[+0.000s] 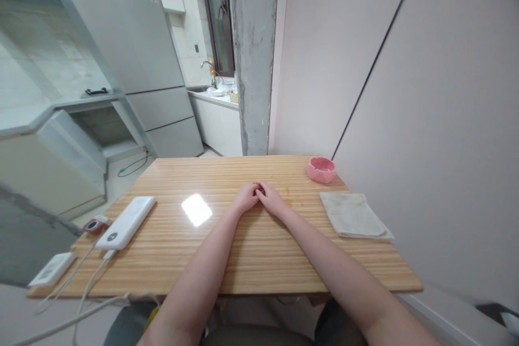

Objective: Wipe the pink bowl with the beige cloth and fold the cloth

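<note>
**Head view: both hands resting together at the middle of a wooden table, holding nothing.**
The left hand (246, 198) and right hand (271, 200) are lying on the table (259, 259) with fingertips touching, fingers loosely curled and gripping no object; no work is showing as begun on anything here. Nearest on the right, a folded cloth (353, 214) is lying flat and untouched, well apart from the hands. Beyond it a pink bowl (320, 168) is sitting at the far right corner; its inside is appearing empty. On the left, a white power bank (126, 222) is lying with its cable trailing off the edge.
</note>
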